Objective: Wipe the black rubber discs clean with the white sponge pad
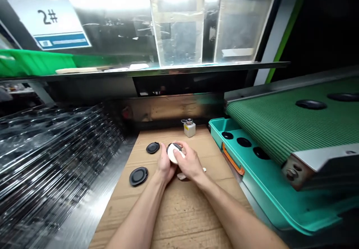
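Black disc held in both hands over cardboard

The left hand (165,163) supports a black disc (177,145) from the side; the right hand (190,161) grips it and presses a white cloth (172,155) to its face with the thumb. Both hands are above the cardboard (179,215). A crumpled scrap (181,176) lies beneath the right hand. Two dark lids (153,148) (138,176) lie left of the hands, apart from each other. A small bottle (189,128) stands upright near the far edge. To the right, a teal bin (252,178) contains black discs, partly below a green conveyor (269,118) carrying two more. Stacked clear trays (50,159) are at left.
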`<state>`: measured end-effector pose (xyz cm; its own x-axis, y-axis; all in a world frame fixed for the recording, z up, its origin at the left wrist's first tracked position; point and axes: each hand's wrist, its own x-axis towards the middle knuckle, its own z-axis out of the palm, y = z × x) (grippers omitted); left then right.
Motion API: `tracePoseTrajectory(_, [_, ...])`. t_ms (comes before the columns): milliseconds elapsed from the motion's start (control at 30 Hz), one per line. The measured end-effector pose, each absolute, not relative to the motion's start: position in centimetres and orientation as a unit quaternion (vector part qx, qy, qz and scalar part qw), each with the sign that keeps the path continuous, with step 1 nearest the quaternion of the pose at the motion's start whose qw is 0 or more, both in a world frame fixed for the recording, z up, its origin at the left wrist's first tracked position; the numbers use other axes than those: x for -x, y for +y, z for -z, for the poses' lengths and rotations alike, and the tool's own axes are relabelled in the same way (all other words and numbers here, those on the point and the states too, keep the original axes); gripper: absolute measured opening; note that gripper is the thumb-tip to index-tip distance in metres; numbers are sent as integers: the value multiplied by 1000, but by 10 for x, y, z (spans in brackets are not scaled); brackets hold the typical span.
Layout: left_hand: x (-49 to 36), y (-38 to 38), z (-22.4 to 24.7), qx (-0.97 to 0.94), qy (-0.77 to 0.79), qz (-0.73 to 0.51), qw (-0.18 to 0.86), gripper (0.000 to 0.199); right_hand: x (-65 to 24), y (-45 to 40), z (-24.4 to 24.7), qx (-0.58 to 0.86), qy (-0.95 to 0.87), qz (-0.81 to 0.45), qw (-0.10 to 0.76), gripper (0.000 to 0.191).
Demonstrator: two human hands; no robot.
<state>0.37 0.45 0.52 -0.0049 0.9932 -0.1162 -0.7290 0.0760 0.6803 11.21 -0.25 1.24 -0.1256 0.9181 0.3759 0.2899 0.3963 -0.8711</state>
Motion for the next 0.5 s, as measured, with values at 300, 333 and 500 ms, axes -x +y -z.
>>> tracePoseTrajectory(300, [3,-1,-7,-149,201,-610,752,32,-114,1,-12,596,-674,-151,409,45])
tracePoseTrajectory(333, [4,-1,-6,-146,199,-609,754,33,-114,0,-12,586,-691,-152,394,45])
tracePoseTrajectory(500, [5,-2,-2,-144,216,-599,758,37,-109,-3,-17,572,-745,-131,316,43])
